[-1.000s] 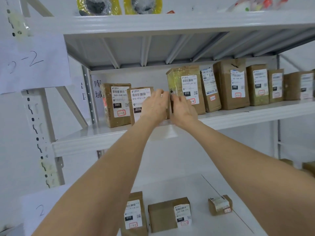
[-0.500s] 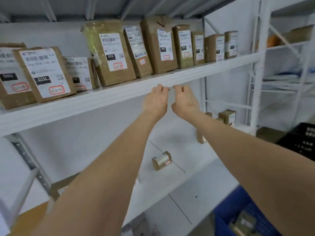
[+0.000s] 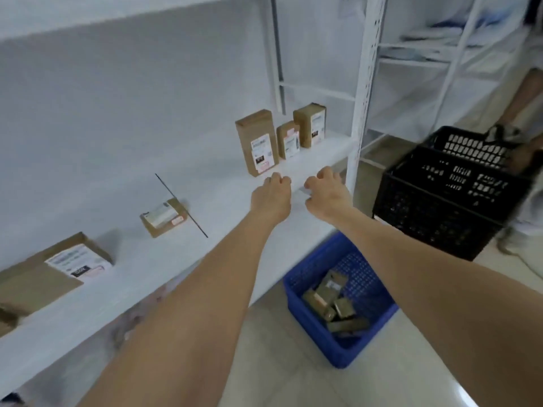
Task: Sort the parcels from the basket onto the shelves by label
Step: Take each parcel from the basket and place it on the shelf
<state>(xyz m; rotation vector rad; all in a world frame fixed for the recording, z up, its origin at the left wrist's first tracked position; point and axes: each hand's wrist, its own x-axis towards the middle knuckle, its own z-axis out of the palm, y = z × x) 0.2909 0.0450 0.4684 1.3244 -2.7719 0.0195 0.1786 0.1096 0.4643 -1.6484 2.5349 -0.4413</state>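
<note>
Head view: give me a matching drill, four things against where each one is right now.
1 blue basket
2 black crate
3 tall parcel
4 flat parcel

A upright on the shelf
B on the floor, parcels inside
C lying by the black line
D far right, past the white post

Pairs: 1-B, 2-D, 3-A, 4-C.

Your left hand [image 3: 271, 198] and right hand [image 3: 326, 192] have come away from the parcels on the upper shelf, where they were a second ago. They have dropped, side by side, to the front of the lower shelf [image 3: 220, 201]. Their fingers, straight half a second ago, now curl loosely and hold nothing. Your head has swung down and right. The upper row is out of sight, and the basket [image 3: 295, 289], its parcels [image 3: 332, 301] and a black crate [image 3: 435, 218] have come into view.
</note>
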